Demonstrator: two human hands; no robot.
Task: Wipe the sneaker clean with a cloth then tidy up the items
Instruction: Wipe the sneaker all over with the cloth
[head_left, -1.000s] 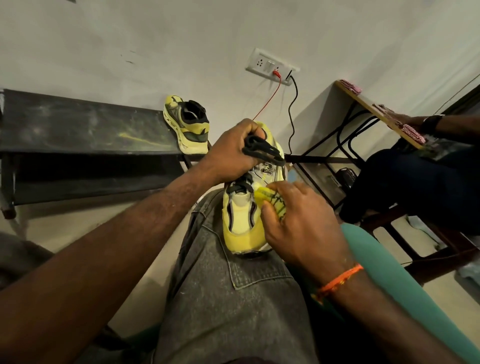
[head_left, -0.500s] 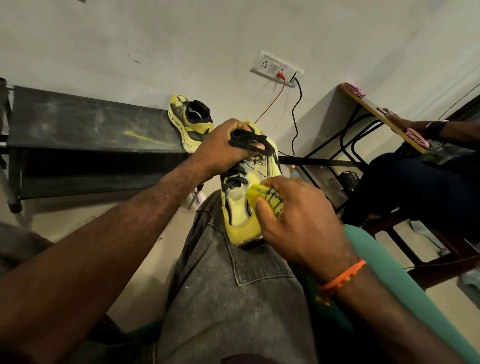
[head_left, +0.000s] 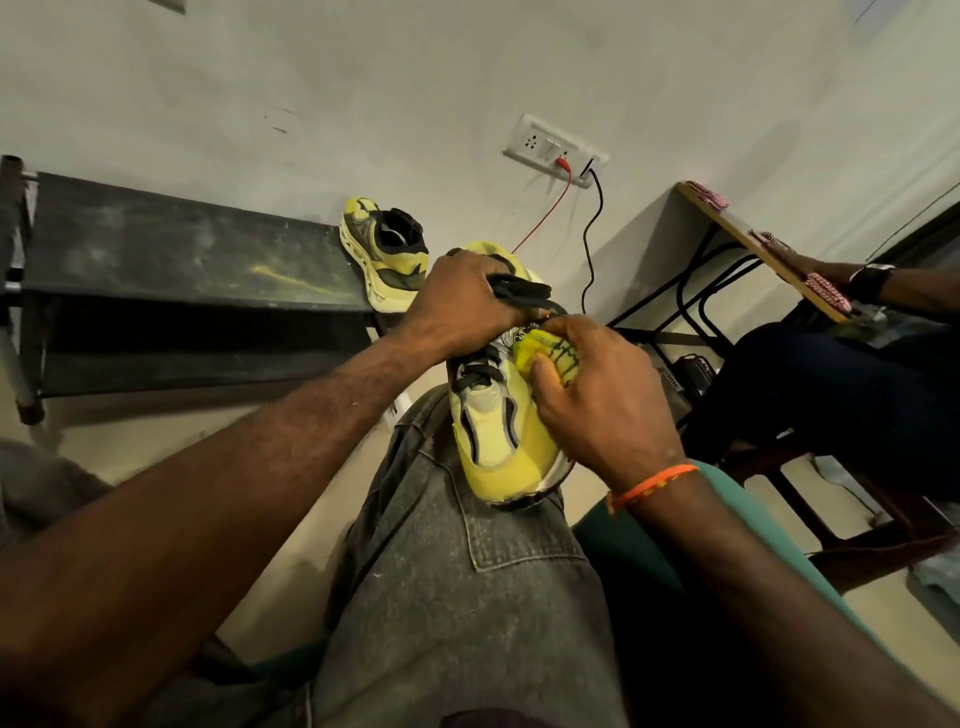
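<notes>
Sneaker wipe, under way
Left hand (head_left: 462, 306) grips sneaker (head_left: 498, 431) collar; right hand (head_left: 597, 400) pinches cloth (head_left: 545, 356) against its side; tidying outstanding

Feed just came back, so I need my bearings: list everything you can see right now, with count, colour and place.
sneaker: 1, yellow, on the knee
cloth: 1, yellow, pressed on that sneaker's side
second sneaker: 1, yellow and black, right end of bench
bench: 1, black, against the wall, left
socket plate: 1, white, on wall
cables: 2, red and black, plugged in
desk: 1, wooden top, right
another person's arm: 1, at the desk
left hand: grips the sneaker's heel end
right hand: holds the cloth
</notes>
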